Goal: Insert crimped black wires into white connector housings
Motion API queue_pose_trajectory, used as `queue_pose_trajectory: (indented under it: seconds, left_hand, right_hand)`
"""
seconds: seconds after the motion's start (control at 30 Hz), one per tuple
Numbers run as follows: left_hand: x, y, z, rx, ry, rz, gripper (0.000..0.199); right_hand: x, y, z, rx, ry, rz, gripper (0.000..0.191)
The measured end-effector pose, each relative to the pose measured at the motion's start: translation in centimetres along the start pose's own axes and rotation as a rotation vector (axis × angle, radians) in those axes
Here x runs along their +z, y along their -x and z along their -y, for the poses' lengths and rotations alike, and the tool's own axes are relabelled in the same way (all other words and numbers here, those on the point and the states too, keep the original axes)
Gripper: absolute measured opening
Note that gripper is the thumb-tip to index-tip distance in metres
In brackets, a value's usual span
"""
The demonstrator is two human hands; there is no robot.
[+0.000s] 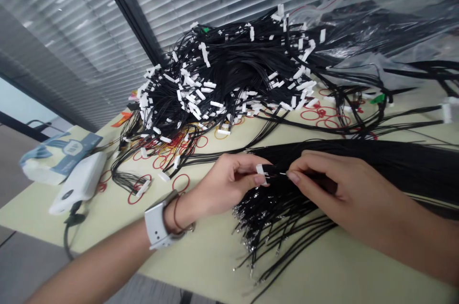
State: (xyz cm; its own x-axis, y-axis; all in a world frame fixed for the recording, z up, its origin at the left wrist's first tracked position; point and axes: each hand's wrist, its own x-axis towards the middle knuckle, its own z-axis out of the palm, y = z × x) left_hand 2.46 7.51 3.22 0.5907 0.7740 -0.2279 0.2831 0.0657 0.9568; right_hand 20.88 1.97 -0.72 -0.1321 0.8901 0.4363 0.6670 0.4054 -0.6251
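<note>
Between the thumb and fingers of my left hand [229, 182] is a small white connector housing [261, 174], with dark wires at its right side. My right hand [333, 184] pinches a thin black wire whose bright metal tip [282, 173] points left at the housing. A small gap seems to lie between that tip and the housing, though blur hides the exact spot. Under both hands spreads a thick bundle of loose black wires [272, 222] with crimped metal ends, running off to the right.
Behind my hands rises a big heap of black cables [236, 65] with white connectors. Red rubber bands [181, 182] lie scattered on the pale yellow table [118, 242]. At left are a white power bank [81, 184] and a tissue pack [60, 153]; plastic bags [405, 31] sit back right.
</note>
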Motion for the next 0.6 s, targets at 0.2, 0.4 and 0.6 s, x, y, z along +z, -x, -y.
queue_pose_trajectory:
  seconds: [0.2, 0.4, 0.6]
  left_hand:
    - [0.02, 0.09, 0.18, 0.032, -0.055, 0.026, 0.015]
    - [0.08, 0.12, 0.31, 0.040, -0.049, 0.031, 0.017]
    - [-0.04, 0.21, 0.36, 0.045, -0.088, 0.036, 0.018]
  right_hand:
    - [0.31, 0.06, -0.25, -0.069, 0.050, -0.033, 0.022]
    - [0.18, -0.11, -0.25, -0.047, 0.051, 0.015, 0.023]
    - [0.01, -0.26, -0.28, -0.068, 0.040, 0.026, 0.021]
